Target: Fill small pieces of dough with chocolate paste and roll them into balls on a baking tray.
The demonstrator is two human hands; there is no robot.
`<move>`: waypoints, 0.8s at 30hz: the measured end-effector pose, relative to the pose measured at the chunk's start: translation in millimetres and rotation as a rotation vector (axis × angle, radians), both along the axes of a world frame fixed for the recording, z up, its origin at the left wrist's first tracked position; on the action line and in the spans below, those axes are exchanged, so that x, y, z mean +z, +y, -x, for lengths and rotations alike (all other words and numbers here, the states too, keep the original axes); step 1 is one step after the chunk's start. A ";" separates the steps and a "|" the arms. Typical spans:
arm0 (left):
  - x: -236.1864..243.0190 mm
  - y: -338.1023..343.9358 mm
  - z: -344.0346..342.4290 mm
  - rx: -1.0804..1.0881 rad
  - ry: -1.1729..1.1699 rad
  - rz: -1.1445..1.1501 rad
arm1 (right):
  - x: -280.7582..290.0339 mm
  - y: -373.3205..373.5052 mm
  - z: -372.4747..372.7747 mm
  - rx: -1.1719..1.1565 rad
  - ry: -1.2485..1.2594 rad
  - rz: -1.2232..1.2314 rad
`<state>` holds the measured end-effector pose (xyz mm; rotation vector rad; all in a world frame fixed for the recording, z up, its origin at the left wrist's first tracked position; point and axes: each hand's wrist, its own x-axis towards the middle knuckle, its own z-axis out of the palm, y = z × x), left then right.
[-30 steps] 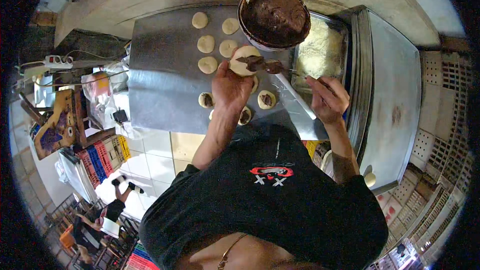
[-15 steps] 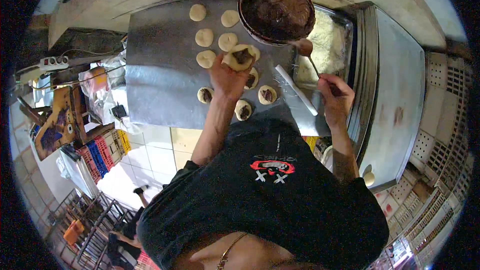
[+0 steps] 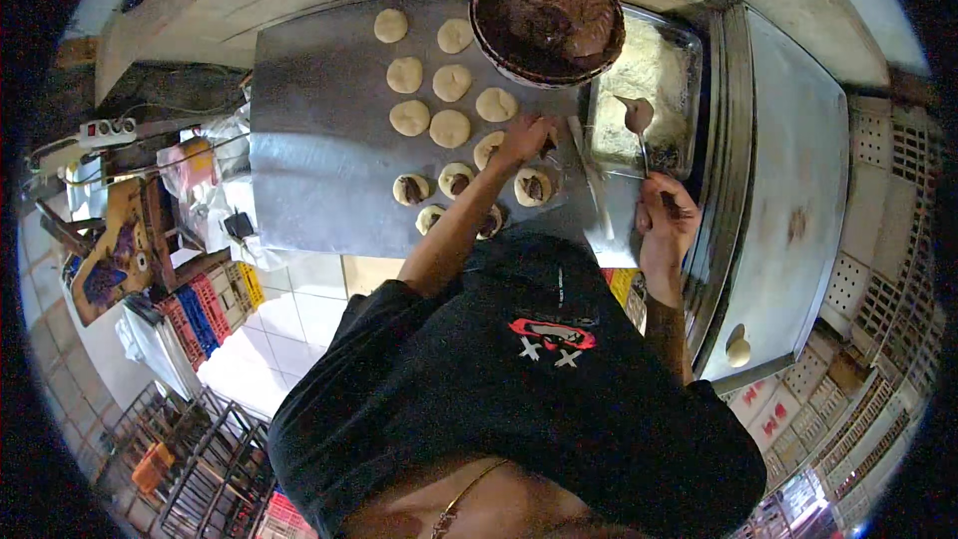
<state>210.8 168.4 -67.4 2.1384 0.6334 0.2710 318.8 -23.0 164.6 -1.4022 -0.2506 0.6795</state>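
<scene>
Now my right hand [image 3: 666,220] grips a brown-smeared metal spoon [image 3: 638,118]; whether my left hand [image 3: 523,141] is closed, I cannot tell.

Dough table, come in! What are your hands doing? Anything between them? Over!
Left hand over the dough rounds, hold unclear. Right hand gripping a smeared spoon over the tray. Pale stick lying between the hands.

Dressed in a loose black cloth T-shirt [image 3: 479,369] with wide short sleeves [image 3: 720,429]. Printed on the chest with a red, white and dark graphic [image 3: 551,333], two white X marks [image 3: 529,347] on its collar side and a thin pale line of tiny lettering [image 3: 560,284] running hemward. Adorned with a slim gold-coloured neck chain [image 3: 452,507]. Bare from sleeve hems to left hand [image 3: 524,140] and right hand [image 3: 667,217].
</scene>
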 end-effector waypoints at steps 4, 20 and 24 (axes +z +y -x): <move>22.5 5.6 -0.5 -0.078 0.161 -0.158 | -3.3 12.7 -1.1 0.029 -0.003 0.076; 92.1 60.7 64.6 0.205 0.256 -0.136 | 5.2 172.2 -53.9 0.794 -1.661 0.629; 104.1 38.6 100.0 0.638 -0.327 0.391 | -9.7 175.0 -44.3 0.987 -1.472 0.630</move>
